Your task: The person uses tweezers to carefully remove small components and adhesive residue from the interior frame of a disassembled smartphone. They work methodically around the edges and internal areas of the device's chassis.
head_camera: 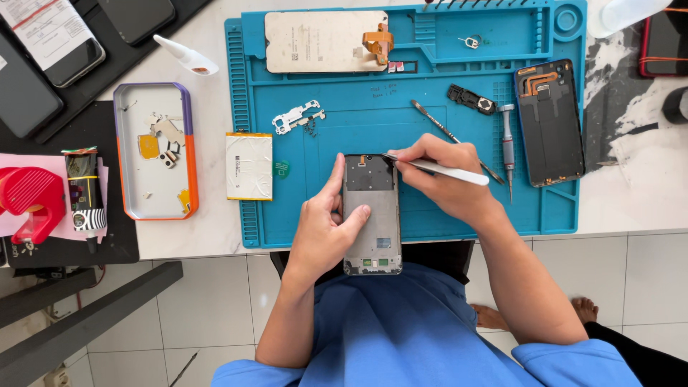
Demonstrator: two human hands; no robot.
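Left hand [322, 233] grips opened phone frame [372, 213] at its left edge, fingers wrapped around it, frame held over near edge of blue repair mat [344, 115]. Right hand [444, 175] pinches tweezers [437, 168], tips at frame's top corner. Battery [249, 165] lies left; screwdriver [507, 147] and back cover [550, 122] lie right on table [631, 193].
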